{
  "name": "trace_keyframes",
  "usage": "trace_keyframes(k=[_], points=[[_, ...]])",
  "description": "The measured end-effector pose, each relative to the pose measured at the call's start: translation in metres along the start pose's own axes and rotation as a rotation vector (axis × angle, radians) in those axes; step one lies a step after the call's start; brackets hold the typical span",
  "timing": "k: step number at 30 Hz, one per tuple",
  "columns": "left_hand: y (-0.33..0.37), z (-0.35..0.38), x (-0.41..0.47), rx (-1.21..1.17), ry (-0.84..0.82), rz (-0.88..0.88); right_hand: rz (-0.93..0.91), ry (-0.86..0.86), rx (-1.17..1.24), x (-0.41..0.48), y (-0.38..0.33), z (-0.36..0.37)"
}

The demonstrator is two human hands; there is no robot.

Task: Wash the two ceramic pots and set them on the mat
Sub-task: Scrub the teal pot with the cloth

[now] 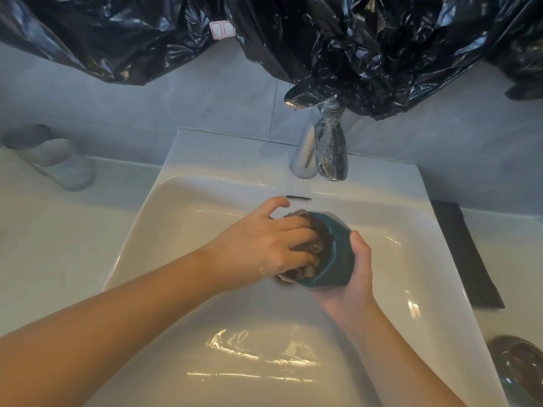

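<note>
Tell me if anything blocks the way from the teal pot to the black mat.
Nothing visible does. The right hand holds the teal pot over the sink; only its rim lies before the black mat.

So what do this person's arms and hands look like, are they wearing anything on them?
The left hand and right hand are bare, with no gloves and no rings visible. Both forearms are bare to the frame edge: no sleeves, watch or bracelet.
</note>
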State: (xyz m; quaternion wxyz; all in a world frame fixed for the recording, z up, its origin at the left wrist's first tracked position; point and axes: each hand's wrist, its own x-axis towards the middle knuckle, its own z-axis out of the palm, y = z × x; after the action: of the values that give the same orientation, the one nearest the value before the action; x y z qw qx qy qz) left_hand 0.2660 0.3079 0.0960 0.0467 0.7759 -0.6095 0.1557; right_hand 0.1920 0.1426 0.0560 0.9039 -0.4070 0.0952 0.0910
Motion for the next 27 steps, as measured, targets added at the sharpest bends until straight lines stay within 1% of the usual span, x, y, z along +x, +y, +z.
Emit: trace_keyframes(k=[4, 6, 7, 8, 10, 11, 12, 15, 16, 18, 21, 22, 23, 24, 25, 27], points=[[0.016, 0.012, 0.002, -0.059, -0.041, -0.207, -0.079, 0.054, -0.056, 0.000, -0.002, 0.004], [0.025, 0.013, 0.006, -0.173, -0.062, -0.350, -0.101, 0.067, -0.114, -0.002, -0.003, 0.005], [0.030, 0.012, 0.008, -0.272, -0.057, -0.429, -0.105, 0.072, -0.143, -0.003, -0.003, 0.004], [0.034, 0.010, 0.010, -0.404, -0.059, -0.524, -0.110, 0.077, -0.168, -0.004, -0.003, 0.004], [0.038, 0.008, 0.014, -0.749, -0.089, -0.743, -0.128, 0.081, -0.184, -0.004, -0.002, 0.003], [0.039, 0.006, 0.016, -0.933, -0.104, -0.820, -0.145, 0.079, -0.187, -0.003, -0.002, 0.002], [0.039, 0.004, 0.018, -1.109, -0.096, -0.861, -0.163, 0.076, -0.196, -0.003, -0.002, 0.001], [0.041, 0.002, 0.019, -1.587, 0.009, -0.966, -0.191, 0.091, -0.192, -0.001, -0.002, 0.000], [0.043, 0.002, 0.019, -1.701, 0.065, -1.004, -0.192, 0.091, -0.184, 0.000, -0.003, 0.000], [0.046, 0.003, 0.021, -1.796, 0.203, -1.068, -0.190, 0.068, -0.173, 0.001, -0.002, -0.001], [0.051, 0.010, 0.027, -1.825, 0.409, -1.188, -0.160, 0.082, -0.123, 0.003, 0.002, 0.000], [0.052, 0.011, 0.028, -1.783, 0.463, -1.217, -0.155, 0.099, -0.105, 0.003, 0.003, -0.001], [0.053, 0.014, 0.029, -1.685, 0.511, -1.225, -0.154, 0.110, -0.088, 0.004, 0.003, -0.002], [0.054, 0.015, 0.029, -1.518, 0.556, -1.193, -0.153, 0.115, -0.071, 0.004, 0.003, -0.002], [0.053, 0.018, 0.025, -1.275, 0.587, -1.107, -0.155, 0.118, -0.051, 0.004, 0.003, -0.004], [0.046, 0.028, 0.015, -0.694, 0.591, -0.799, -0.155, 0.101, -0.008, 0.003, 0.003, -0.004]])
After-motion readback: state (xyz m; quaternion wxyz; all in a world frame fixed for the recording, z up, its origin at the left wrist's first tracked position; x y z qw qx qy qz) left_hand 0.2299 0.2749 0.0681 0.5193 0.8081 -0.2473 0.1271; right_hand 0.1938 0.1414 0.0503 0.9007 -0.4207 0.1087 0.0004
